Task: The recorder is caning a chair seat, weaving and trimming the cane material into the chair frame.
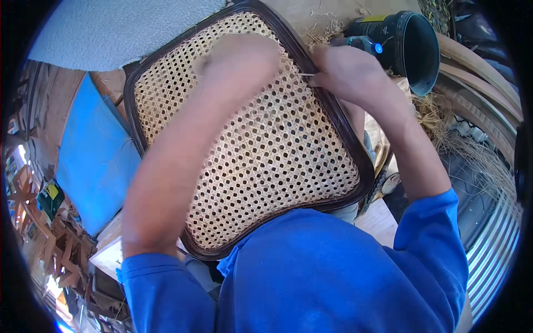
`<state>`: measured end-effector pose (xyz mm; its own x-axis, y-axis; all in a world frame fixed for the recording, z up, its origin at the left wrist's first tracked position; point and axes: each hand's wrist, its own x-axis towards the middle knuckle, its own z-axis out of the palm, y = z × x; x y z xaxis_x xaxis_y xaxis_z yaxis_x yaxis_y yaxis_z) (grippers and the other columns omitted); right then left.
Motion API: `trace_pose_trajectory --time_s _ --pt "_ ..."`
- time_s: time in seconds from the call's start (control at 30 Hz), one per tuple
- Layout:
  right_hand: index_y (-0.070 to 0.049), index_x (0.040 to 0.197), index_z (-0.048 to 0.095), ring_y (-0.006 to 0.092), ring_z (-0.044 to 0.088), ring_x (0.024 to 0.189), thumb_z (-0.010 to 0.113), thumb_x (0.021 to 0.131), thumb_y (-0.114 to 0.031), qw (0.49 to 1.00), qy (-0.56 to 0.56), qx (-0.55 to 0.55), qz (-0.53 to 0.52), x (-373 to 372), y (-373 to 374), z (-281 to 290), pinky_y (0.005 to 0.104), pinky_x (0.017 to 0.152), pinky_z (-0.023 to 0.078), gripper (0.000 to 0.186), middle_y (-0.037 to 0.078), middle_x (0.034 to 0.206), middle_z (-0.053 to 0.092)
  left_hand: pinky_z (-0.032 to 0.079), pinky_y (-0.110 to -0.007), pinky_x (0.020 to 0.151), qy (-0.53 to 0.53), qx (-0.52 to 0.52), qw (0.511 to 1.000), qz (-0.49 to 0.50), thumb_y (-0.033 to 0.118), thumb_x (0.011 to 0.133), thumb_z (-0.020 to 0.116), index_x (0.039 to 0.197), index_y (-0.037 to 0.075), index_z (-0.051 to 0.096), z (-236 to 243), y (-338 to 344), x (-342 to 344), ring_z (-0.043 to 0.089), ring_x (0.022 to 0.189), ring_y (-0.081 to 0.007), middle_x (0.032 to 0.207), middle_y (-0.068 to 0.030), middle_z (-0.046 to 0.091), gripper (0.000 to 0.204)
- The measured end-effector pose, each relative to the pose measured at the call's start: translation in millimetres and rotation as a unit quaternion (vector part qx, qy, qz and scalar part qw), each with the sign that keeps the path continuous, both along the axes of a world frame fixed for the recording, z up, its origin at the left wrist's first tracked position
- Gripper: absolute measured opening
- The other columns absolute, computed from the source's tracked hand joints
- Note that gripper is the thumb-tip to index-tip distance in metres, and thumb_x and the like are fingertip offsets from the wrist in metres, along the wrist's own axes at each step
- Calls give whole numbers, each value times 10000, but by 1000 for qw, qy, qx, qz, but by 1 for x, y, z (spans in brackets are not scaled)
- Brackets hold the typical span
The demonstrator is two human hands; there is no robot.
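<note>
A cane-webbed panel (277,144) in a dark brown wooden frame (363,166) lies before me, its near edge against my blue shirt. My left hand (241,55) is over the upper part of the webbing, smeared by motion, its fingers hidden. At the frame's upper right side is my right hand (352,69), its fingers closed around something thin. A thin pale strip (306,74) sticks out from those fingers across the frame toward the webbing; whether it is cane or a tool tip is unclear.
Beyond my right hand, a dark green bucket (426,53) lies on its side by a clear bottle with a blue cap (378,48). Loose fibres (433,119) and curved wood strips (483,66) are at the right. Grey padding (127,33) and a blue sheet (94,155) lie left.
</note>
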<state>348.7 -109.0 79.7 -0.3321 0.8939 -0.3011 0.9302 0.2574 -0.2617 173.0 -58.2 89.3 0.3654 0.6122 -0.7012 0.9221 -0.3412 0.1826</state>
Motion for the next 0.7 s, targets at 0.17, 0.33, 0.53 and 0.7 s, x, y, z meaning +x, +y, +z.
trace_pose_trajectory --time_s 0.17,0.33,0.53,0.7 --pt "2 1015 598 349 629 834 609 851 -306 994 78 -17 -70 -31 13 3 404 737 478 349 212 925 632 505 -446 714 40 213 976 -21 337 863 591 868 20 681 7 17 -95 654 785 -332 810 -164 671 330" --pt "-28 1096 629 329 636 783 569 887 -323 914 390 -72 -80 -67 18 -12 400 726 473 367 196 895 654 500 -466 717 -22 158 986 39 369 851 596 839 11 679 36 12 -90 637 818 -373 844 -198 659 368" --pt "-1 854 657 374 617 750 600 800 -255 995 67 7 -71 -23 4 -16 426 717 489 266 217 771 622 519 -421 740 -67 -6 998 -4 234 883 513 937 57 698 -30 -4 -53 668 836 -310 878 -160 680 262" --pt "-1 801 656 382 621 748 600 769 -226 996 37 20 -80 -25 3 -14 443 719 488 234 240 759 611 507 -434 744 -125 -24 991 -27 241 905 493 978 -3 648 -31 -2 -39 656 799 -310 875 -196 664 298"
